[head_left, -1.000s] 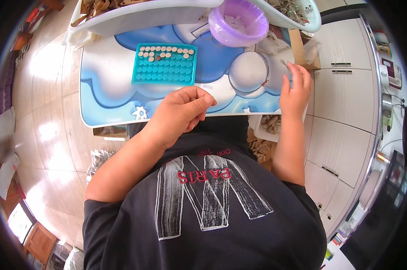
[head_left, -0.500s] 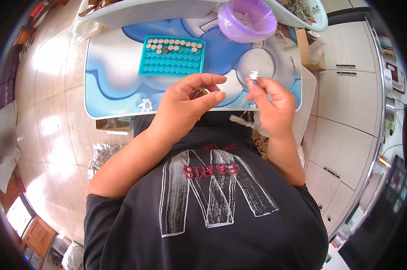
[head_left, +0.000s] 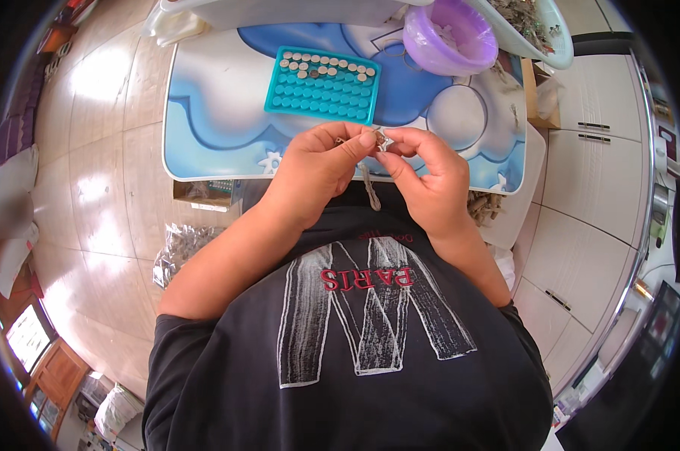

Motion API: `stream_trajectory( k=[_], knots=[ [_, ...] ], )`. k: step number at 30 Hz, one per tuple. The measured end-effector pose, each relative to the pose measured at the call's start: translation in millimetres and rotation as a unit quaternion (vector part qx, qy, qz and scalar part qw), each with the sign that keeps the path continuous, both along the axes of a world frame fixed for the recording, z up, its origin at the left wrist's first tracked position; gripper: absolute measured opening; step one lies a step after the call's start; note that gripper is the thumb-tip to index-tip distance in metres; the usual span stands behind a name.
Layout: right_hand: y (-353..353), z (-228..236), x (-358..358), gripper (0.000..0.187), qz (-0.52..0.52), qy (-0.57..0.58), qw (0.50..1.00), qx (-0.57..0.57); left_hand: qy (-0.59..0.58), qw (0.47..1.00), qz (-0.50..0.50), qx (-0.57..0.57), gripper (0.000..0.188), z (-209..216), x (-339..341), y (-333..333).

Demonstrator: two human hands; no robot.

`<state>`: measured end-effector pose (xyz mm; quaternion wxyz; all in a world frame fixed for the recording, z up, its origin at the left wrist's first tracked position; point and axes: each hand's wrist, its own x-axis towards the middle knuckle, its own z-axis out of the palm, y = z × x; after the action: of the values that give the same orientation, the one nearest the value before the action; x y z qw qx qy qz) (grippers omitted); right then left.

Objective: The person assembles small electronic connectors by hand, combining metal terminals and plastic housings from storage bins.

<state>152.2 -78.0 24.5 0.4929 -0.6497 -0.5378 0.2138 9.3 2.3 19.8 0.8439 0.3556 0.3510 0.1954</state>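
Observation:
My left hand (head_left: 317,169) and my right hand (head_left: 422,180) meet over the near edge of a blue and white table (head_left: 219,113). Both pinch a small silvery part (head_left: 382,139) between their fingertips. A short length of tan cord (head_left: 370,188) hangs down from between the hands. Beyond them lies a teal tray (head_left: 323,84) of round pockets, its far rows filled with small pale discs. A purple bowl (head_left: 449,37) stands at the table's far right.
A white basin (head_left: 539,30) of brownish bits sits past the purple bowl. White cabinets (head_left: 595,195) run along the right. On the tiled floor to the left lie a clear bag of small parts (head_left: 178,248) and a cardboard box (head_left: 204,194).
My right hand came from the table's right side to the middle and met my left hand. Both hands now hold the small part together, nearer my body.

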Motion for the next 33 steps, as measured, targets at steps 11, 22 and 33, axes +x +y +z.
stream_trajectory(
  k=[11,22,33],
  knots=[
    [3,1,5,0.011,-0.005,0.045,0.999,0.004,0.043,0.997,-0.053,0.043,0.021,2,-8,8],
    [13,1,5,0.008,0.067,-0.029,0.995,0.071,-0.062,0.994,-0.002,-0.087,0.035,-4,-14,14],
    [23,-13,-11,0.012,0.005,-0.078,0.99,0.118,-0.161,0.973,0.017,-0.167,0.037,-3,-6,3]
  ],
)
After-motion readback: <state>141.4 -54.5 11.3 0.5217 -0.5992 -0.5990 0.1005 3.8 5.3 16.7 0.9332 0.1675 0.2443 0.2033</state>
